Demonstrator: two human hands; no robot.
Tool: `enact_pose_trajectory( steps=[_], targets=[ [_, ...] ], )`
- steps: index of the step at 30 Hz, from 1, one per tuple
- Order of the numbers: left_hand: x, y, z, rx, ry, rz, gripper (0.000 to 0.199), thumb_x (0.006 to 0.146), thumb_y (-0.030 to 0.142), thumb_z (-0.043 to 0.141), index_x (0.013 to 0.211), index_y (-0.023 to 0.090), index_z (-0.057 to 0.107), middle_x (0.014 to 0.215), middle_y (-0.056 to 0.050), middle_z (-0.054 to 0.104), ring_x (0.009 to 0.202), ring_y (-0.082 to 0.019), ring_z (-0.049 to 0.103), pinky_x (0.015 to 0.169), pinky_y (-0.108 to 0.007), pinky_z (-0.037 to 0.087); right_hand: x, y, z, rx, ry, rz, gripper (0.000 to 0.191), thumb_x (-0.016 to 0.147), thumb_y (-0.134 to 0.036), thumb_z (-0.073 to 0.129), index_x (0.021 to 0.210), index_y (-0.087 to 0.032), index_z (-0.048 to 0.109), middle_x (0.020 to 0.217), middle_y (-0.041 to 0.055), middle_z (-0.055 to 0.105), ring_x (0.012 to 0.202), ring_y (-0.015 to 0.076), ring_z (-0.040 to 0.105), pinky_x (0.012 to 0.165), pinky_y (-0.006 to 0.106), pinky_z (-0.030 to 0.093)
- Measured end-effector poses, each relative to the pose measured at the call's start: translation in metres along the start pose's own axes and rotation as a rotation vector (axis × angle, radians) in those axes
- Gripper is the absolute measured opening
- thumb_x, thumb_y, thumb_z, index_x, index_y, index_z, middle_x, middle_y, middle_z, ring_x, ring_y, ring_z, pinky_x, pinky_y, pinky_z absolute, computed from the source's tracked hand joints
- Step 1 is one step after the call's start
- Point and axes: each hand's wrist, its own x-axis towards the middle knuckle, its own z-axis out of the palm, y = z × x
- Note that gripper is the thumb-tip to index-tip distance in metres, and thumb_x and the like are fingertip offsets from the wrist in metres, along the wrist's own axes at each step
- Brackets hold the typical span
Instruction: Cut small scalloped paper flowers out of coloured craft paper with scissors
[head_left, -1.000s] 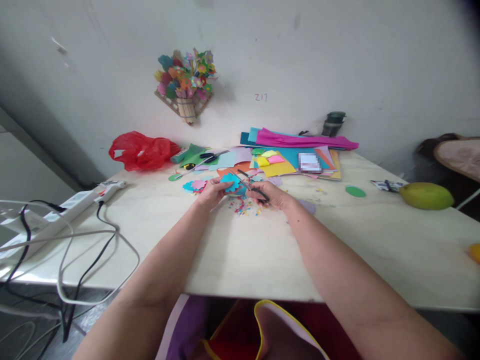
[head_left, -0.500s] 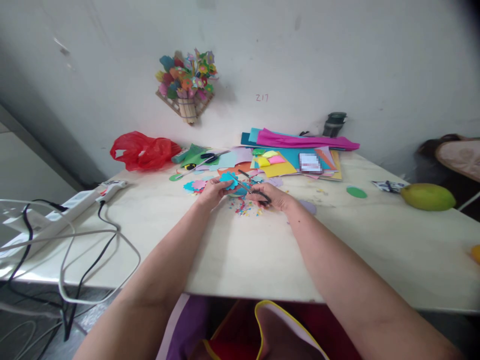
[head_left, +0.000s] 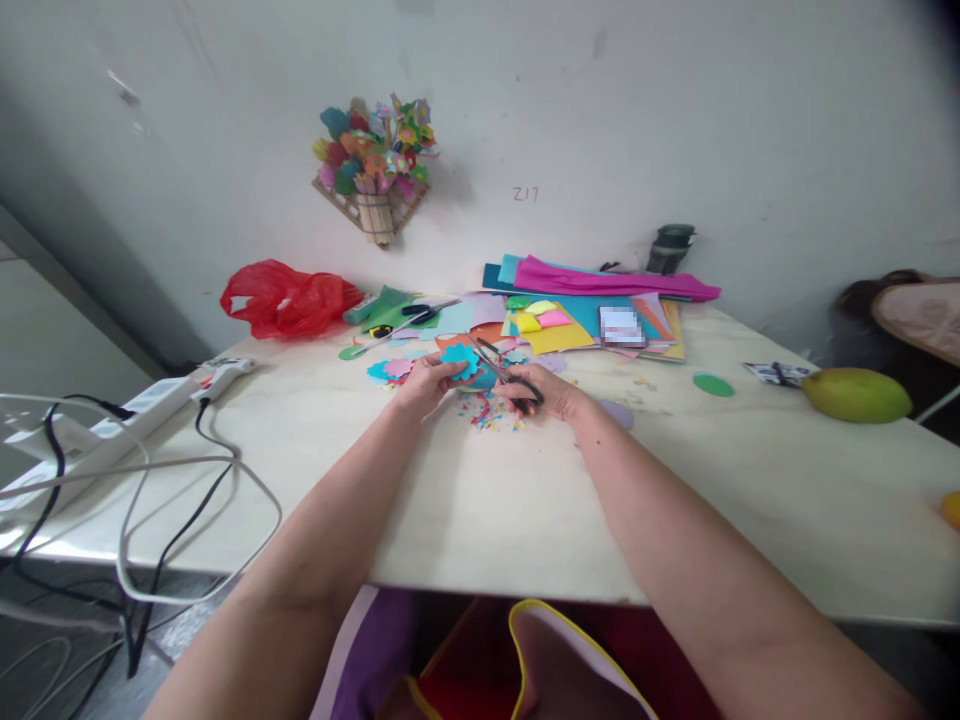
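Between the fingers of my left hand (head_left: 426, 385) is a blue scalloped paper piece (head_left: 460, 362). My right hand (head_left: 551, 393) is closed round the dark handles of a pair of scissors (head_left: 523, 392), whose blades point up and left, close to the blue piece's right edge. Small coloured scraps (head_left: 491, 412) lie on the table below the hands. Beside my left hand rest more scalloped cutouts, with a pink one (head_left: 398, 370) among them.
Coloured sheets (head_left: 559, 335) and a magenta roll (head_left: 615, 280) lie at the back. A red plastic bag (head_left: 285, 300) sits back left, a power strip (head_left: 142, 415) with cables at the left, a green-yellow fruit (head_left: 856, 394) at the right.
The scissor blades have opened wider and sit slightly further right. The blue piece has turned a little in my left hand and shows more of its face.
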Motion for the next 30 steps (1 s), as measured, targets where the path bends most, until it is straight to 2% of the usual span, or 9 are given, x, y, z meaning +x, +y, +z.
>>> enact_pose_trajectory(
  steps=[12, 30],
  targets=[
    [0.0005, -0.0006, 0.0012, 0.065, -0.009, 0.002, 0.021, 0.053, 0.022, 0.081, 0.068, 0.012, 0.07, 0.068, -0.005, 0.07, 0.061, -0.017, 0.065, 0.07, -0.032, 0.054, 0.0036, 0.0035, 0.0001, -0.029, 0.012, 0.008, 0.03, 0.07, -0.039, 0.07, 0.07, -0.015, 0.054, 0.054, -0.0021, 0.058, 0.038, 0.0051, 0.049, 0.031, 0.016, 0.026],
    [-0.0011, 0.0011, 0.006, 0.03, 0.006, -0.014, 0.022, 0.05, 0.022, 0.081, 0.066, 0.012, 0.069, 0.066, -0.005, 0.069, 0.059, -0.016, 0.064, 0.07, -0.032, 0.054, 0.0033, 0.0013, 0.0022, -0.035, 0.038, 0.0, 0.032, 0.07, -0.041, 0.071, 0.071, -0.015, 0.053, 0.055, -0.0024, 0.057, 0.038, 0.0047, 0.047, 0.033, 0.016, 0.026]
  ],
)
